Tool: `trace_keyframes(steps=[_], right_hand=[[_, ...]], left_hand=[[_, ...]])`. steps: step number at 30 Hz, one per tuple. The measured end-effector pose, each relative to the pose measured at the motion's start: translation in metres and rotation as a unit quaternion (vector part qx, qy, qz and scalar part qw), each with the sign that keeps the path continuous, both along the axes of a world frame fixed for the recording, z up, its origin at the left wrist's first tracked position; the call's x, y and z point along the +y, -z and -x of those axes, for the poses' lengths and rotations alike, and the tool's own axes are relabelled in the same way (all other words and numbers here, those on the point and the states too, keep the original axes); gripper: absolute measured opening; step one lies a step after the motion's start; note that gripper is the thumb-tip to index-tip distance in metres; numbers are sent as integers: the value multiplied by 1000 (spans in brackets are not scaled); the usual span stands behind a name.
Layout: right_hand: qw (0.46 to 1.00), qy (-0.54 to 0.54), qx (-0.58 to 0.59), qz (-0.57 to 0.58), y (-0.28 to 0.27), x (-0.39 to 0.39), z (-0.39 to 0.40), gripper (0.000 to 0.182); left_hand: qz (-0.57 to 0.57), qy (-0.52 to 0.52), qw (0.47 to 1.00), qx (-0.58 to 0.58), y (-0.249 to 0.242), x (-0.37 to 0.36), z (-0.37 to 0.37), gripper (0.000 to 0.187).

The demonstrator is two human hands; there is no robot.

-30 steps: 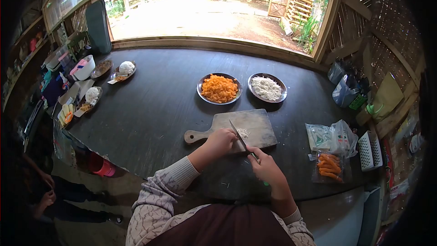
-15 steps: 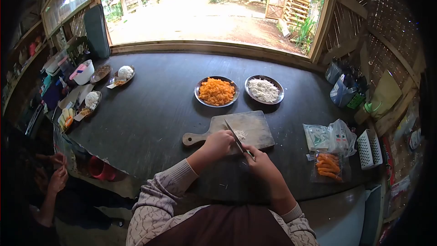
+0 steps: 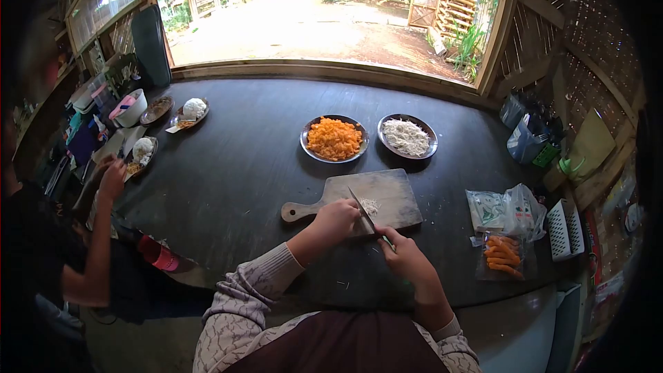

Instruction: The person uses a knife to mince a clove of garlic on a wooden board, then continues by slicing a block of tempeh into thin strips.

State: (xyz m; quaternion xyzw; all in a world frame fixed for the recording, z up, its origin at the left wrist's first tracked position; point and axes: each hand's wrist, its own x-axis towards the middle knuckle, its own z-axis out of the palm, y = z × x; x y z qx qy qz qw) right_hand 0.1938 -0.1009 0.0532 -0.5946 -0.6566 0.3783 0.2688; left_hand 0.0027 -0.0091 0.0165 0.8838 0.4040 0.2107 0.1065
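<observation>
My right hand (image 3: 406, 259) grips the handle of a knife (image 3: 364, 213), its blade slanting up and left over the wooden cutting board (image 3: 395, 186). My left hand (image 3: 337, 220) is closed at the board's front edge, right beside the blade; its fingers hide what they hold, if anything. A small heap of thin white shreds (image 3: 371, 206) lies on the board just right of the blade. Behind the board are two round plates, one with chopped orange pieces (image 3: 334, 139), the other with white shreds (image 3: 406, 137).
At right on the dark table (image 3: 235, 186) lie a bag of carrots (image 3: 503, 257), plastic packages (image 3: 489, 208) and a white basket (image 3: 565, 229). Plates with white rice mounds (image 3: 195, 108) stand at left. Another person's hand (image 3: 114, 176) reaches toward that side. A red container (image 3: 157, 254) is below the edge.
The other person at left has come closer and reached up to the table's left plates. My hands stay at the board with the knife, its blade shifted slightly. The view has turned a little.
</observation>
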Motion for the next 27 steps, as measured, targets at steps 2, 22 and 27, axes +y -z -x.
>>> trace_keyframes(steps=[2,22,27], right_hand=[[1000,-2,-9,5,2,3,3,33],[1000,15,6,14,-1,-1,2,33],[998,24,-19,62,-13,-3,5,33]], left_hand=[[4,2,1000,-4,0,1,1,18],[32,15,997,-67,-5,0,3,17],[29,19,997,-63,-6,0,4,17]])
